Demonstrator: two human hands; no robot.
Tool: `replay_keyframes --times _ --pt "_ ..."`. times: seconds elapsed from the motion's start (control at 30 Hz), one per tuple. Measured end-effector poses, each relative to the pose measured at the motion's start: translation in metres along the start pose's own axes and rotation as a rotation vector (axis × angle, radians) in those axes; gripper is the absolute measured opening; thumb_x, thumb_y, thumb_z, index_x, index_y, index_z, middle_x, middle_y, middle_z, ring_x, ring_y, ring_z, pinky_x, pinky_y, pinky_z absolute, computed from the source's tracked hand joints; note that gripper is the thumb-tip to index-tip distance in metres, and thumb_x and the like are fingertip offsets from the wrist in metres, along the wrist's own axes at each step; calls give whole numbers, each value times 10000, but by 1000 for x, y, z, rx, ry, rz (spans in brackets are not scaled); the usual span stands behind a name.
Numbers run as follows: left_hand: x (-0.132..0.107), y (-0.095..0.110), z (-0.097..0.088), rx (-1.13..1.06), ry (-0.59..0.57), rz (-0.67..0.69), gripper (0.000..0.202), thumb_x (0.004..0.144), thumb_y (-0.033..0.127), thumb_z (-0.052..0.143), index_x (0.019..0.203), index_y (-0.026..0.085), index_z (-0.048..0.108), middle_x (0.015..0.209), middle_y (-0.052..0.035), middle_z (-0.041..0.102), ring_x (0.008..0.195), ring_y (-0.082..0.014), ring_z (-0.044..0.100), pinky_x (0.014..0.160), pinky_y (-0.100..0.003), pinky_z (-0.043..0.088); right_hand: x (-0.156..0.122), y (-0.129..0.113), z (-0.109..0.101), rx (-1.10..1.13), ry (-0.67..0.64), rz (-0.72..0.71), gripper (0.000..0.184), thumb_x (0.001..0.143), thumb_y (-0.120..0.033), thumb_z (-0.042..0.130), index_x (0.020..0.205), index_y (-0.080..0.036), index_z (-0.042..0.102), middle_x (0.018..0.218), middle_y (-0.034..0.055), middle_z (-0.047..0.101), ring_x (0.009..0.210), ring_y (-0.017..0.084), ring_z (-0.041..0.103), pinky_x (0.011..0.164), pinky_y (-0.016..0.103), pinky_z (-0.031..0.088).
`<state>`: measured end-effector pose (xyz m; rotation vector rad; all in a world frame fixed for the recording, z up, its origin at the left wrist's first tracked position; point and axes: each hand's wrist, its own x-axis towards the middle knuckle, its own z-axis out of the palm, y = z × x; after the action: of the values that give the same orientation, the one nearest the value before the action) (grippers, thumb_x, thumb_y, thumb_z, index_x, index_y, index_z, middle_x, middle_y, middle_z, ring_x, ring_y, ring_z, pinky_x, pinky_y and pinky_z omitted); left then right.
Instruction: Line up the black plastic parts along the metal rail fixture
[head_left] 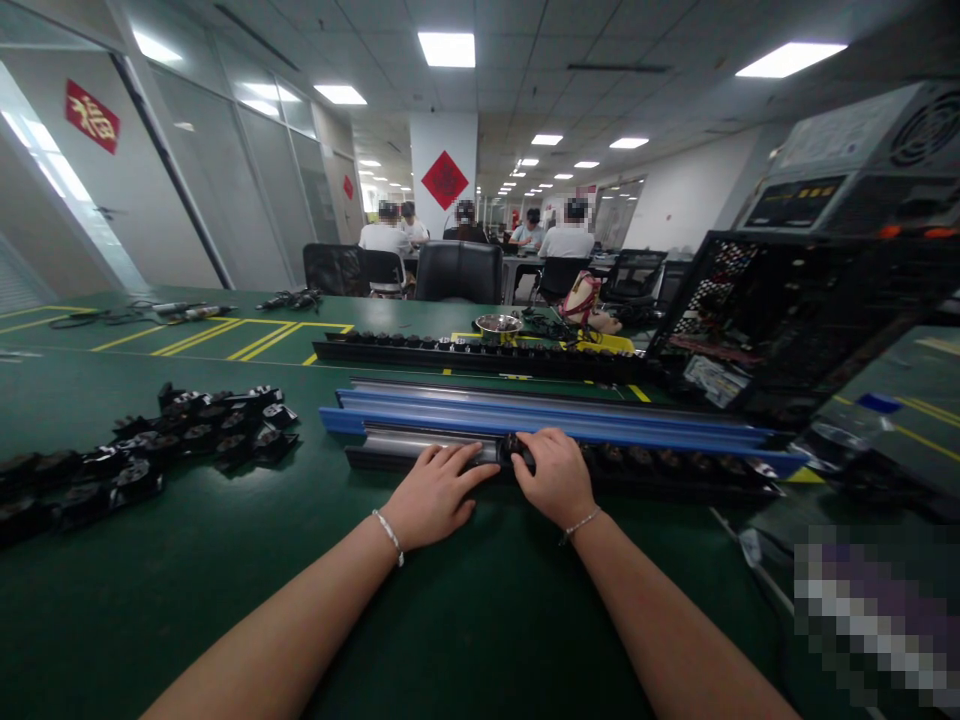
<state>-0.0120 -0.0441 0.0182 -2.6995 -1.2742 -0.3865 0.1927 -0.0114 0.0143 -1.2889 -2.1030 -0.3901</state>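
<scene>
A long dark metal channel lies crosswise in front of me, its inside bare and shiny on the left. Small black modules fill its right part in a row. My right hand is closed around a small black module at the left end of that row. My left hand lies over the channel's near edge with its fingers stretched out, the fingertips close to that same module. Just behind, blue-edged rails run parallel to the channel.
Loose black modules lie in a heap on the green table at left. Farther back stand another filled channel and a metal dish. An opened computer case and a bottle are at right. Several people sit beyond.
</scene>
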Motion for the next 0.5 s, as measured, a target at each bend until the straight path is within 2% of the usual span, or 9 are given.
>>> replay_keyframes --times 0.2,0.5 --pt "1 3 -1 49 -27 -19 582 797 322 512 1339 372 305 1430 -53 308 1186 -263 401 946 -440 304 0 -1 2 36 -10 1 277 808 -287 517 985 -115 643 893 100 665 904 229 529 786 341 398" --pt "2 6 -2 81 -29 -49 556 800 336 509 1322 398 328 1415 -33 326 1140 -254 431 925 -430 319 0 2 6 84 -57 0 292 852 -293 467 1019 -130 644 909 97 668 902 219 538 817 347 419"
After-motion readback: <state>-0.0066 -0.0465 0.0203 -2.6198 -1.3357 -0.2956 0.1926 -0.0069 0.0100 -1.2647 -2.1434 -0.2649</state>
